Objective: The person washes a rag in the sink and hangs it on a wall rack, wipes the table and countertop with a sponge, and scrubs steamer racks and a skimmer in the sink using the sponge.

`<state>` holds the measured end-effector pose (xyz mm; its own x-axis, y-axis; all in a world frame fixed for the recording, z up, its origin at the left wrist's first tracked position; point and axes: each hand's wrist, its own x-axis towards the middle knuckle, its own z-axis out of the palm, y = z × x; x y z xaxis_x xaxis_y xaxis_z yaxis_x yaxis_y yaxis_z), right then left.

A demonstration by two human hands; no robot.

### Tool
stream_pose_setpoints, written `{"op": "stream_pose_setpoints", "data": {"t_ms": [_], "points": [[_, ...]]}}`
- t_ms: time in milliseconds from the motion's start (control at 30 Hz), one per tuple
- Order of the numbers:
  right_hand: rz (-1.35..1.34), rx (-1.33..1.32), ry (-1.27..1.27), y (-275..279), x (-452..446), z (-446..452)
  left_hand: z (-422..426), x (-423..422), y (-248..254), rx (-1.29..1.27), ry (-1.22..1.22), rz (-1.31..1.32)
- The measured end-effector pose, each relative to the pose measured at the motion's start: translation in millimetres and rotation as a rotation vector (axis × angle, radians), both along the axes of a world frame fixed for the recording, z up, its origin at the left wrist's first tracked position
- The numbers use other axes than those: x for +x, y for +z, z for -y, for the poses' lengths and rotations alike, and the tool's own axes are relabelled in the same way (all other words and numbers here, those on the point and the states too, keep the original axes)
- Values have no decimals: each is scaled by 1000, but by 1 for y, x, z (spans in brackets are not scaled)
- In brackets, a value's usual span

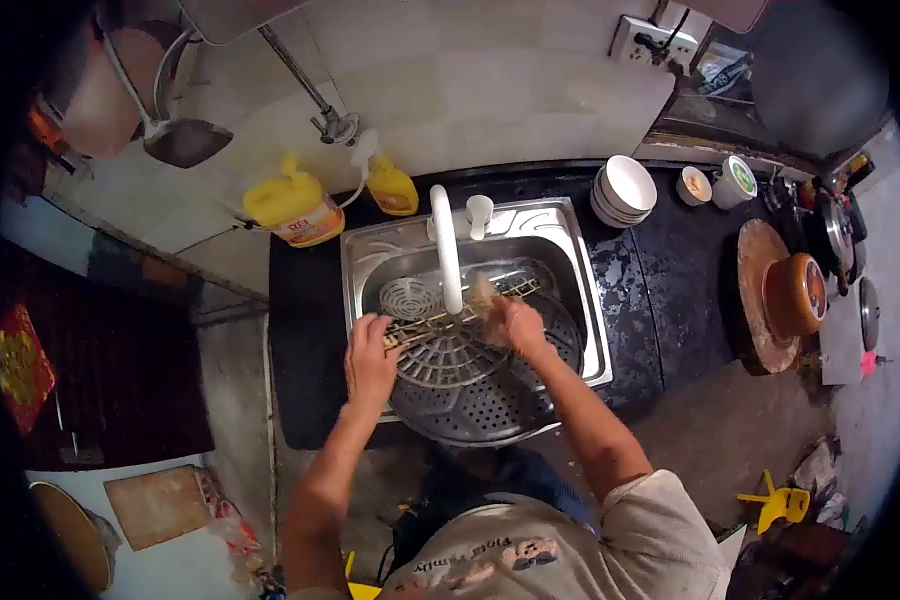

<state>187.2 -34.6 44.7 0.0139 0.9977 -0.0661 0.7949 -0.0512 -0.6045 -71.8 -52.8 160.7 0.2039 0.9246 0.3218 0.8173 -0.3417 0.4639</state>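
Over the metal sink [584,262], my left hand [370,350] grips the left end of a long, narrow slatted rack [432,327]. My right hand [515,322] is closed on a tan scrubber [487,292], which touches the rack right of the white faucet [446,240]. Beneath the rack lie a round slotted grate [448,362] and a large perforated steamer plate [470,410], which overhangs the sink's front edge. A small round slotted disc [410,298] rests in the sink at the left.
Yellow jugs [295,208] stand behind the sink at the left. Stacked white bowls [625,190], small tubs [735,182] and a brown pot [794,294] beside a round board [760,296] are on the black counter [620,300] at the right. A spatula [188,142] hangs upper left.
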Motion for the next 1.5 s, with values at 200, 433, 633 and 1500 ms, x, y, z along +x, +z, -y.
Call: {"op": "stream_pose_setpoints", "data": {"t_ms": [200, 433, 633, 1500], "points": [[-42, -92, -230, -29, 9, -14, 6, 6, -26, -124, 214, 681], [-624, 300, 112, 88, -133, 38, -13, 17, -39, -52, 477, 1225], [30, 253, 191, 21, -64, 18, -14, 39, -26, -199, 306, 1480], [54, 75, 112, -29, -46, -34, -25, 37, -29, -28, 468, 571]]}}
